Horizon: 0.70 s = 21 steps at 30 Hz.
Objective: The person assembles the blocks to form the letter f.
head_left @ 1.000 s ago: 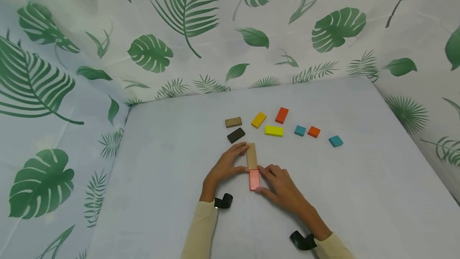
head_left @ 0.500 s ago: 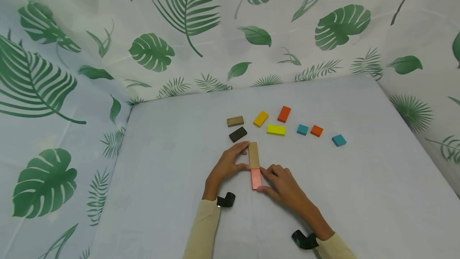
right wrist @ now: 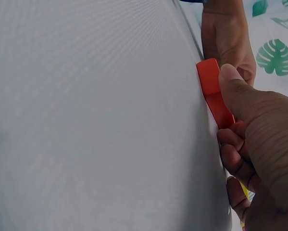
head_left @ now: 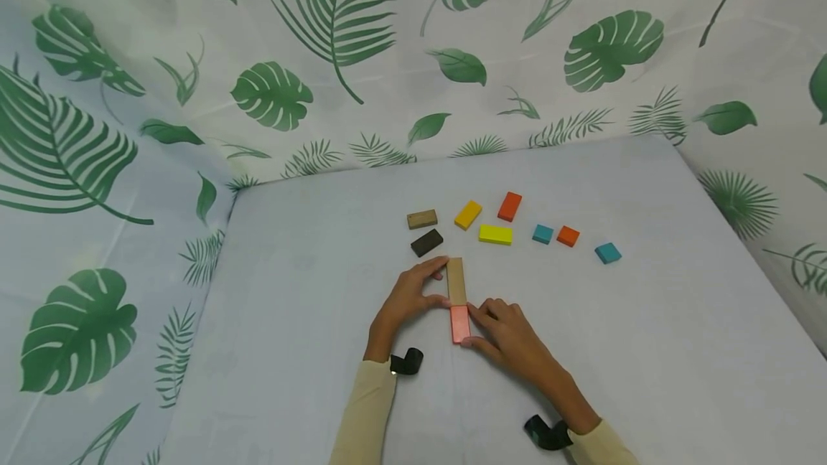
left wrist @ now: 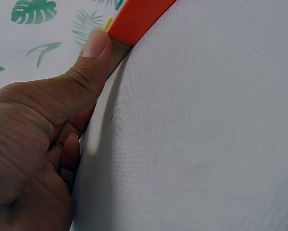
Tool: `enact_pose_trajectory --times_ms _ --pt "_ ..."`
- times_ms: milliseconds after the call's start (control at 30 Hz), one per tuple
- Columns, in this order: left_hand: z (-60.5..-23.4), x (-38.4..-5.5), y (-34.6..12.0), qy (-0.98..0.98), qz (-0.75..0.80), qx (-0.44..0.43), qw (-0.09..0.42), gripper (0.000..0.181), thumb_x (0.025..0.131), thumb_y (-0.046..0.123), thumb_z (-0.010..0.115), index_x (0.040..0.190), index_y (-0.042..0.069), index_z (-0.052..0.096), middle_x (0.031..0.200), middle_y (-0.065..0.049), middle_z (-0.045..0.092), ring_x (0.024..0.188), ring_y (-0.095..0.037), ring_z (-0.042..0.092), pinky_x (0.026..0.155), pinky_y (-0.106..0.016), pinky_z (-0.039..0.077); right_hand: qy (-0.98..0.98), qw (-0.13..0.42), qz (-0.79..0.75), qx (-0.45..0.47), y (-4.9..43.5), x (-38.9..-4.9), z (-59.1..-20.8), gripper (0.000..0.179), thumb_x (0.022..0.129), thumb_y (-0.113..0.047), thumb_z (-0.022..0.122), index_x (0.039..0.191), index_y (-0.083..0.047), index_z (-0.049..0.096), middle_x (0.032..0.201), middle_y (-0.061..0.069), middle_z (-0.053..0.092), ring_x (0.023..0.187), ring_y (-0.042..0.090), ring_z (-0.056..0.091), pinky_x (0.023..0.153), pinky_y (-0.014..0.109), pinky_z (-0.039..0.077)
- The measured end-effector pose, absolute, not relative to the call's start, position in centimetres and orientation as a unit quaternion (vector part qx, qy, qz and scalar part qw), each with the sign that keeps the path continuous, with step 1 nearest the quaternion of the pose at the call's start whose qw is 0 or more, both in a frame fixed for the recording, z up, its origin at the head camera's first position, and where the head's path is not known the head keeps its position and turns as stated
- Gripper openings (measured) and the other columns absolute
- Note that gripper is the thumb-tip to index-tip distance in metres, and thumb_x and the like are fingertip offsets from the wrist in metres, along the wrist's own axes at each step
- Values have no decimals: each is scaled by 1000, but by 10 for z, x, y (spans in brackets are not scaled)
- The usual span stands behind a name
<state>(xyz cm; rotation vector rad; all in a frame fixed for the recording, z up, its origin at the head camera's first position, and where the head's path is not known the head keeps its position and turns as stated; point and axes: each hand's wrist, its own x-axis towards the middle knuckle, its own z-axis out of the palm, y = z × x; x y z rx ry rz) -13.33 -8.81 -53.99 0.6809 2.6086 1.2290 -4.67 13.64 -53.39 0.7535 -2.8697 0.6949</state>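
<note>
A tan wooden block (head_left: 456,282) and a coral-pink block (head_left: 460,324) lie end to end on the white tabletop, in one line. My left hand (head_left: 408,297) holds the tan block along its left side, index finger at the far end and thumb near the joint. My right hand (head_left: 510,332) grips the pink block, with its thumb at the near end and index finger by the joint. That block looks orange-red (right wrist: 210,79) in the right wrist view, where the right thumb presses its end. In the left wrist view, the left thumb (left wrist: 96,45) touches the tan block beside the joint.
Beyond the hands lie several loose blocks: brown (head_left: 422,219), dark brown (head_left: 427,242), amber (head_left: 468,214), yellow (head_left: 495,235), red (head_left: 510,207), orange (head_left: 568,236), and two blue ones, one nearer (head_left: 543,234) and one farther right (head_left: 608,253). Leaf-print cloth (head_left: 388,106) hangs behind the table.
</note>
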Motion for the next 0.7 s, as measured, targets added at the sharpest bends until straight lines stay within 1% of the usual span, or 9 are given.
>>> enact_pose_trajectory --times_ms 233,533,700 --pt "-541 -133 -88 880 409 225 90 85 73 25 84 147 15 45 115 -5 66 109 -16 58 105 -36 43 -943 40 220 245 137 -46 -533 63 82 -47 75 131 -9 63 97 -2 57 86 8 45 78 31 37" --pt "-541 -132 -88 879 411 219 100 85 73 27 83 147 15 45 118 -4 66 113 -16 57 107 -36 41 -942 47 217 251 137 -46 -534 66 79 -48 77 129 -8 64 93 -4 55 84 8 45 76 29 37" --pt "-541 -131 -88 879 411 219 97 84 72 27 84 147 15 46 118 -4 66 114 -16 57 107 -37 41 -942 54 213 255 138 -46 -534 67 78 -50 77 129 -8 65 92 -5 54 84 7 44 76 29 36"
